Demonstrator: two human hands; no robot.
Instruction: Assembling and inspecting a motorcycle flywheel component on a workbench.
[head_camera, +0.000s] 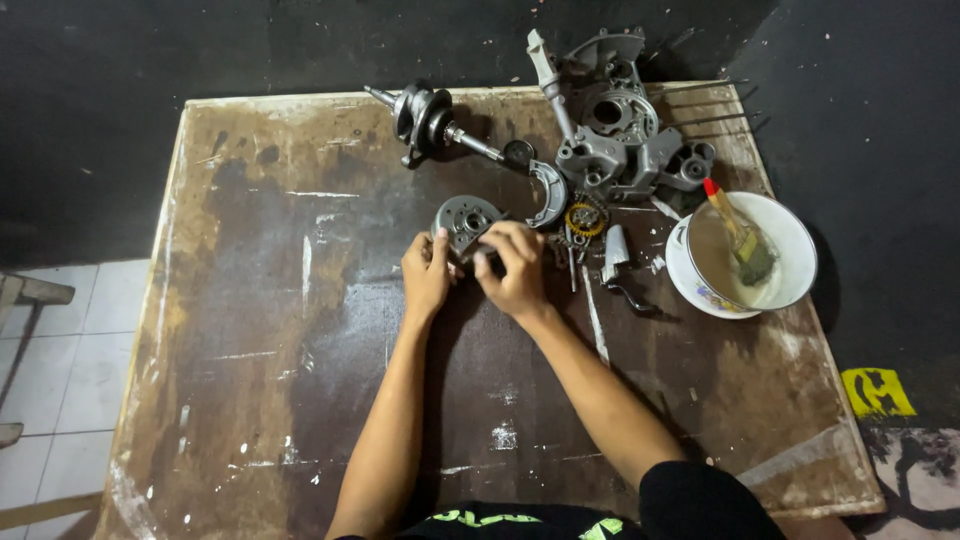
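Both hands, left hand (427, 275) and right hand (512, 268), pinch with their fingers a round grey metal clutch-like part (463, 220) mid-worktop (250, 330), white bowl (780, 240) at 3 o'clock; it looks heavy, rigid, likely greasy, best gripped by rim.

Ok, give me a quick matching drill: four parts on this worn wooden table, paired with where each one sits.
Things:
1. round grey metal disc
2. red-handled paintbrush
3. grey metal crankshaft
4. large grey engine casing

Places:
A. in the white bowl
B. far right corner of the table
C. between the left hand and right hand
D. far edge, middle

Pairs: 1-C, 2-A, 3-D, 4-B
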